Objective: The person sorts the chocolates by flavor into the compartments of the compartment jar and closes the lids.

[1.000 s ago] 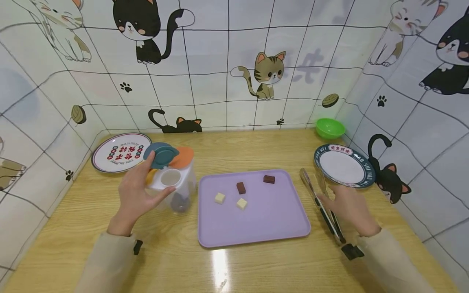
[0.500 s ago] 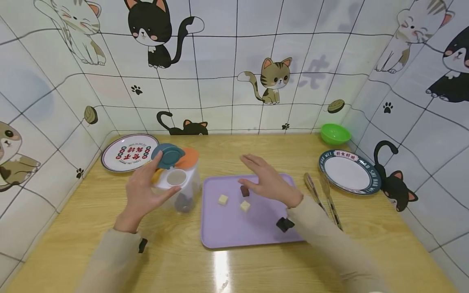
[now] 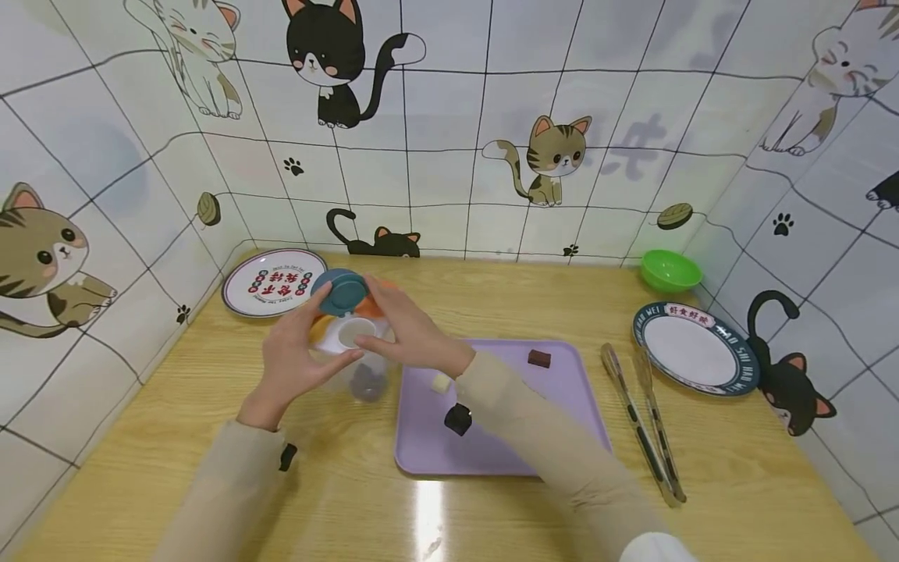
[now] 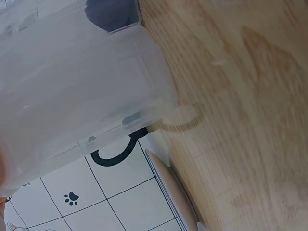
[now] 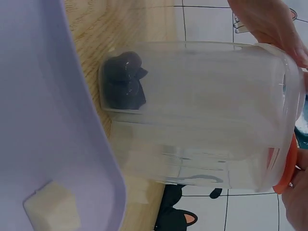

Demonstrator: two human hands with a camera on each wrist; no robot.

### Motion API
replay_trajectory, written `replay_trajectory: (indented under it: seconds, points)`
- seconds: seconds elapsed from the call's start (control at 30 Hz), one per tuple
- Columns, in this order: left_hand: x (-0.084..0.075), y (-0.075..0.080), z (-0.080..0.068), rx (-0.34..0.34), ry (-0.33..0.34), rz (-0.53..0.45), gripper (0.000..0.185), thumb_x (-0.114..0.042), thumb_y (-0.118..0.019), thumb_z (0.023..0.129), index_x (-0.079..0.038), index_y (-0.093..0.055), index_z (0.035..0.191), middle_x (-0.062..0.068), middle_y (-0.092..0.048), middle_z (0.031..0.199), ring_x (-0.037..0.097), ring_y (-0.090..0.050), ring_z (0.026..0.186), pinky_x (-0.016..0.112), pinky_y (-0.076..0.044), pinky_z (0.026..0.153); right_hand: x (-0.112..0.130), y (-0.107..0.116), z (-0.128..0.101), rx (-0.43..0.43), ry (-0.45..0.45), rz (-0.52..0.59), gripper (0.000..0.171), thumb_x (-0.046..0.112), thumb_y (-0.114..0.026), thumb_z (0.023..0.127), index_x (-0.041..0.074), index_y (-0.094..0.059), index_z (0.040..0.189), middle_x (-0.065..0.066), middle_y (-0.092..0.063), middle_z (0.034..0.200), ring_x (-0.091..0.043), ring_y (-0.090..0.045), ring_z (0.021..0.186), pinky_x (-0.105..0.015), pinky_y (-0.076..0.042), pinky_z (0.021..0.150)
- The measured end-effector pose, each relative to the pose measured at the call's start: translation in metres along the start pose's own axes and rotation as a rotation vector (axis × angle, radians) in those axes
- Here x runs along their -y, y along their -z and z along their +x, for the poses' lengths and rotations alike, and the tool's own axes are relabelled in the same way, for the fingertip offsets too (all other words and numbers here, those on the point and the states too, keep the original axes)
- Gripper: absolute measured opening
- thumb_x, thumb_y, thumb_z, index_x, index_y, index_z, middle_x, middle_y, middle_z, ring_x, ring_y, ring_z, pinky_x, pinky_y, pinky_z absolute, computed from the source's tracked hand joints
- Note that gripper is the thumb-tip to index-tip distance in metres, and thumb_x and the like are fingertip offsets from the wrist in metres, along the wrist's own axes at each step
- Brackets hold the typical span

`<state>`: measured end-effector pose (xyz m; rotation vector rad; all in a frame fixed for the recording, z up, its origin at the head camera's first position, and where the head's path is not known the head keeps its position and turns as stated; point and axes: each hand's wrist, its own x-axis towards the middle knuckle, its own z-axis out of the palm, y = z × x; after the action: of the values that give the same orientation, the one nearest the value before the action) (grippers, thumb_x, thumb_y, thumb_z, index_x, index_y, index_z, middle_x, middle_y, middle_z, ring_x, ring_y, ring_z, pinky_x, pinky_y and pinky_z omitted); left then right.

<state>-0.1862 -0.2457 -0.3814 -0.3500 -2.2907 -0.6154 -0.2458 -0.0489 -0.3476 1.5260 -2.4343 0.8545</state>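
- A purple tray (image 3: 562, 406) lies just right of the clear container (image 3: 354, 367), with tongs (image 3: 642, 421) and two plates farther out
- Left hand (image 3: 291, 363) curls round the container; right hand (image 3: 403, 332) grips its lid area
- The right forearm hides part of the tray; fingertip contact is unclear

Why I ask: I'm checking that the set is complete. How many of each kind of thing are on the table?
Plates: 2
Green bowl: 1
Purple tray: 1
Tongs: 1
Clear container: 1
Cubes in view, brown and cream: 2 (the sleeve may hide more)
Total: 8
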Motion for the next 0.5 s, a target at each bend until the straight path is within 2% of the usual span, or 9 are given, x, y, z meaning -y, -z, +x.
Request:
replay_trajectory:
  seconds: [0.17,0.33,0.43,0.5]
  points:
    - [0.0023,0.0024,0.0015,-0.011,-0.001,0.004,0.094,-0.057,-0.070,0.057,-0.023,-0.035,0.136,0.009,-0.066,0.100,0.027,-0.056,0.092,0.042,-0.042,0.072,-0.0010,-0.0045,0.0028,-0.010,-0.033,0.005,0.088,0.036,-0.057,0.084,0.016,0.005,0.144,-0.005,-0.026,0.146,-0.016,-0.026,0.134,-0.041,-0.017,0.111]
    - [0.0033,-0.0006,0.0007,-0.031,-0.015,0.009,0.096,-0.075,-0.052,0.063,-0.020,-0.031,0.139,0.011,-0.067,0.096,0.027,-0.056,0.086,0.042,-0.041,0.069,-0.0043,-0.0037,0.0005,0.016,-0.052,0.005,0.089,0.040,-0.056,0.083,0.019,0.006,0.143,-0.003,-0.022,0.147,-0.015,-0.022,0.136,-0.046,-0.013,0.111]
    - [0.0032,-0.0027,-0.0007,-0.028,-0.010,0.002,0.094,-0.071,-0.059,0.061,-0.019,-0.036,0.136,0.009,-0.066,0.098,0.026,-0.057,0.089,0.042,-0.041,0.072,-0.0064,-0.0035,-0.0029,0.018,-0.048,0.051,0.085,0.039,-0.057,0.083,0.018,0.000,0.143,-0.002,-0.026,0.145,-0.014,-0.025,0.134,-0.044,-0.016,0.110]
    - [0.0036,-0.0033,-0.0012,-0.015,-0.015,-0.014,0.088,-0.064,-0.065,0.059,-0.019,-0.044,0.131,0.008,-0.065,0.104,0.027,-0.057,0.095,0.043,-0.041,0.078,-0.0073,-0.0025,-0.0046,0.007,-0.043,0.103,0.071,0.036,-0.055,0.086,0.018,-0.015,0.141,0.000,-0.032,0.142,-0.013,-0.028,0.132,-0.042,-0.021,0.109]
